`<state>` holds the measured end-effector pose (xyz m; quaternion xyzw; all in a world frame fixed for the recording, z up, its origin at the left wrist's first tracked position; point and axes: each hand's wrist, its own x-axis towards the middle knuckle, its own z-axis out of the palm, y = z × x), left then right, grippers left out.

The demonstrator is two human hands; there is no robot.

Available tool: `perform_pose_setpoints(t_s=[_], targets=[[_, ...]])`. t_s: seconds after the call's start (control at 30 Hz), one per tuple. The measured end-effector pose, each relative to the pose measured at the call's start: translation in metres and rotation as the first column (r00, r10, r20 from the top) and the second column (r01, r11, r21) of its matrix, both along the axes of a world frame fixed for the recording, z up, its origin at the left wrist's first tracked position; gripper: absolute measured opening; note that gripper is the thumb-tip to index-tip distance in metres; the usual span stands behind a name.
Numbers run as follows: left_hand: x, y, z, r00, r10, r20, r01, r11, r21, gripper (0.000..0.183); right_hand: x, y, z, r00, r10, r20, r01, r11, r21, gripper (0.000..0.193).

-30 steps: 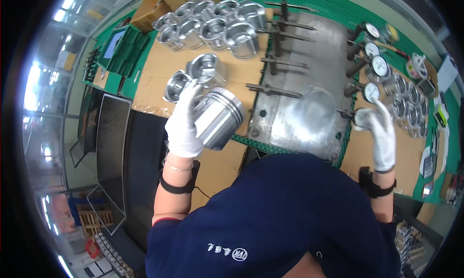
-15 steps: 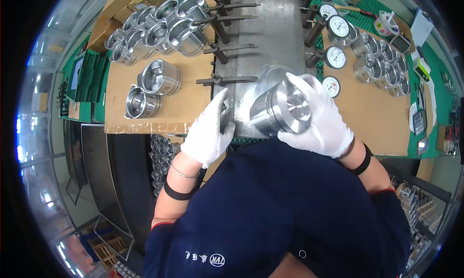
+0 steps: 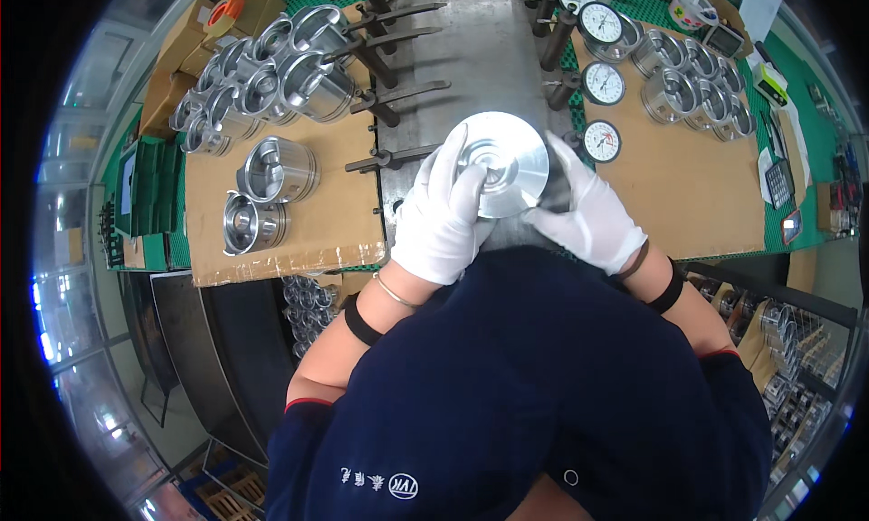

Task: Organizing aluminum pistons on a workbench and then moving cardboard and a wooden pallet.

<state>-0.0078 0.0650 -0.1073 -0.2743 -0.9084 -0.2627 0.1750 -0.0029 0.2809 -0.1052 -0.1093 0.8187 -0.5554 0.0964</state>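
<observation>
A bright metal piston is held over the steel plate, its round crown turned up. White-gloved, my left hand is closed on the piston's left side, with the thumb lying across the crown. My right hand, also gloved, is at the piston's right edge. Its fingers and thumb are apart, with a gap between palm and piston; whether the fingertips touch the rim I cannot tell. The piston's underside is hidden.
Left of the steel plate, several pistons stand on cardboard. More pistons stand on the right. Dark posts with pointed arms line the plate's left side; dial gauges line its right.
The piston has gone from my right hand's grip into my left hand's and turned crown up. My left hand has moved right to it; the right hand's fingers have loosened.
</observation>
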Motion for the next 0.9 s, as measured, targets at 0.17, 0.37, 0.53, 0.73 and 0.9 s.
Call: perform_pose_setpoints(t_s=[0.17, 0.37, 0.53, 0.73, 0.9], targets=[[-0.024, 0.008, -0.007, 0.994, -0.023, -0.103, 0.029, 0.998, 0.051, 0.064, 0.001, -0.001, -0.026, 0.779, 0.162, 0.605, 0.126, 0.906, -0.405, 0.085], [-0.038, 0.011, -0.011, 0.997, -0.019, -0.079, 0.022, 0.999, 0.04, 0.062, 0.0, -0.002, -0.036, 0.818, 0.123, 0.562, 0.169, 0.883, -0.439, 0.093], [-0.043, 0.013, -0.008, 0.992, -0.024, -0.125, 0.031, 0.998, 0.06, 0.06, -0.002, -0.002, -0.033, 0.794, 0.13, 0.593, 0.184, 0.879, -0.439, 0.087], [-0.045, 0.015, -0.009, 0.992, -0.043, -0.116, 0.052, 0.996, 0.079, 0.063, -0.005, -0.001, -0.05, 0.859, 0.105, 0.5, 0.102, 0.923, -0.371, 0.087], [-0.047, 0.016, -0.013, 0.988, -0.054, -0.146, 0.071, 0.991, 0.117, 0.063, -0.005, -0.001, -0.037, 0.818, 0.11, 0.565, 0.136, 0.917, -0.375, 0.088]])
